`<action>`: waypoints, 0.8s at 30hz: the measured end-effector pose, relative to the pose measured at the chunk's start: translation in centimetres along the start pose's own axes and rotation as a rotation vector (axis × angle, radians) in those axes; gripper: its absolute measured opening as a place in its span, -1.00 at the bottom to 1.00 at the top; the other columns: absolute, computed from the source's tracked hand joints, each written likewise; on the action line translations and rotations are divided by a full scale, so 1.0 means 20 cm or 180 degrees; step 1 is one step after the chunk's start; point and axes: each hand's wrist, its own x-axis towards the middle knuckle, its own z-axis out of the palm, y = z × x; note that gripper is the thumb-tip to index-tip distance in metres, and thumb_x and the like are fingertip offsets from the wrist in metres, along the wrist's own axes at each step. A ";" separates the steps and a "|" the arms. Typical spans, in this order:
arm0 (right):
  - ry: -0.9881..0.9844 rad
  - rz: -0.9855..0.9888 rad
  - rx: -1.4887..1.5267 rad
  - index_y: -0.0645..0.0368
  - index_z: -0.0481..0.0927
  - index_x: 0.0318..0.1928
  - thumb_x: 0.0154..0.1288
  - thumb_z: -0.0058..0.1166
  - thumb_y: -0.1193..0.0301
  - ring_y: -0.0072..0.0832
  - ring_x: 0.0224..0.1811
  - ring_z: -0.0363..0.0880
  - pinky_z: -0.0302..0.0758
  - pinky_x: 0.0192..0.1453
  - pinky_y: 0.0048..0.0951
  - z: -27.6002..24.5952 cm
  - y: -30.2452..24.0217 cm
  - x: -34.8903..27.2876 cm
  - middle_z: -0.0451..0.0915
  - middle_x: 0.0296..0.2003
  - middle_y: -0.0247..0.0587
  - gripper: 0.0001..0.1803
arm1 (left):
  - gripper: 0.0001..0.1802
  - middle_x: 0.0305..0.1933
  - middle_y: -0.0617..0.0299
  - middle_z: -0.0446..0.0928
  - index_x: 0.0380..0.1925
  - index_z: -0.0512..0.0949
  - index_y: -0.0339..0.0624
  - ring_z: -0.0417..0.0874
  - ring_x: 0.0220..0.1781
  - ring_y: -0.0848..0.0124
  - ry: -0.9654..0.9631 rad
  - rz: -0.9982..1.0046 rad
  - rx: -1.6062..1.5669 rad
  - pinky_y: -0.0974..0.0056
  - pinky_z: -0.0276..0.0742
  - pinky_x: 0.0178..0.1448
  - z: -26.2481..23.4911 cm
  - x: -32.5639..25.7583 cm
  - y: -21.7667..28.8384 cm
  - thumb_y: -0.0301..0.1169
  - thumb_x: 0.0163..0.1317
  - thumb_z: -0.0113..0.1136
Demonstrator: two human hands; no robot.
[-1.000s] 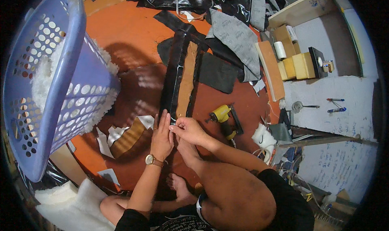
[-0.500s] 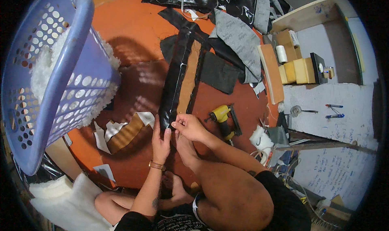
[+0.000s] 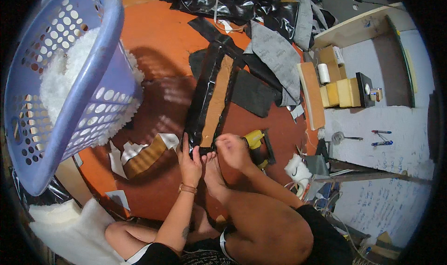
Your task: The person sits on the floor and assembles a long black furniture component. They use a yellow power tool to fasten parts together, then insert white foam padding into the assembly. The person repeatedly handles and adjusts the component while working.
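Basket: one lilac plastic laundry basket (image 3: pixel 70 102) with round holes, far left, tipped, filled with white fluffy stuffing (image 3: pixel 65 79).
Foam: one white slab (image 3: pixel 65 228) at the lower left, beside the person's knee.
Scraps: one cut brown-and-white piece (image 3: pixel 144 155) on the orange floor (image 3: pixel 158 27), with a few small white offcuts around it.
Left hand: one, left hand (image 3: pixel 190 160), a bracelet at the wrist, fingers laid flat and pressing the near end of the panel, thumb tucked against its edge; not curled round anything.
Panel: one long narrow panel (image 3: pixel 208 102), black glossy covering wrapped over its sides, bare brown board down the middle; it runs from the hands up and away across the floor.
Right hand: one, right hand (image 3: pixel 233 151), fingers bent and pinched together at the panel's near corner on the black covering; whether anything small sits between them I cannot tell.
Stapler: one yellow staple gun (image 3: pixel 258 146), just beside the right hand.
Fabric: a heap of black glossy material (image 3: pixel 233 2) at the top, one grey sheet (image 3: pixel 274 55) below it.
Foam blocks: three yellow blocks (image 3: pixel 342 93) at the right.
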 end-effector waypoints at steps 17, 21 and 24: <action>-0.0146 0.1719 -0.1884 0.30 0.17 0.63 0.18 0.57 0.17 0.13 0.32 0.57 0.53 0.39 -0.02 -0.47 0.29 -0.31 0.63 0.22 0.26 0.15 | 0.31 0.44 -0.15 0.54 0.69 0.04 -0.31 0.67 0.36 0.09 0.0598 0.0870 0.0719 0.09 0.57 0.44 -0.37 0.07 0.14 -0.35 0.03 0.69; -0.0501 0.2071 -0.1883 0.28 0.13 0.62 0.23 0.49 0.04 0.21 0.27 0.62 0.54 0.34 0.13 -0.47 0.25 -0.25 0.63 0.23 0.28 0.14 | 0.38 0.32 -0.11 0.58 0.66 0.04 -0.39 0.69 0.27 0.14 0.0644 0.1043 0.0812 0.11 0.59 0.42 -0.69 -0.09 0.28 -0.32 -0.08 0.74; -0.0957 0.2356 -0.2198 0.23 0.31 0.55 0.28 0.42 0.00 0.15 0.23 0.68 0.59 0.30 0.10 -0.50 0.09 -0.13 0.69 0.18 0.20 -0.01 | 0.44 0.15 -0.06 0.65 0.70 -0.05 -0.32 0.73 0.15 0.16 0.0967 0.1561 0.0715 0.13 0.64 0.34 -0.96 -0.23 0.49 -0.32 -0.10 0.74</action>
